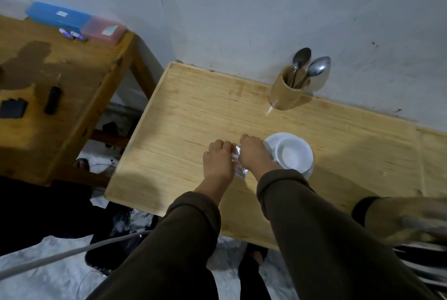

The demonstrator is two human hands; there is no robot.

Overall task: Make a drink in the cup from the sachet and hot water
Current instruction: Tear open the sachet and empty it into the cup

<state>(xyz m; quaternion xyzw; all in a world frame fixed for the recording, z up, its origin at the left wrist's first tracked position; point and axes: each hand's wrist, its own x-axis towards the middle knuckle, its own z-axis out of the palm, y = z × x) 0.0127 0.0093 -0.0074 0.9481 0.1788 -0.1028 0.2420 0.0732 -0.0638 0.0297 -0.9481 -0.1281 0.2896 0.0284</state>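
Wooden table point(193, 111) with saucer point(271, 141), spoon holder point(284, 96).

No text can be read; the sticker on the blue box point(56, 18) seems too blurred.

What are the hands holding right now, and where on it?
Both hands, left and right, pinch the sachet, apparently at its upper end, beside the cup.

My left hand point(219, 162) and right hand point(254, 154) sit knuckles-up side by side just left of the cup point(294, 154), both pinching the sachet point(238, 165) between them, sleeves pushed back.
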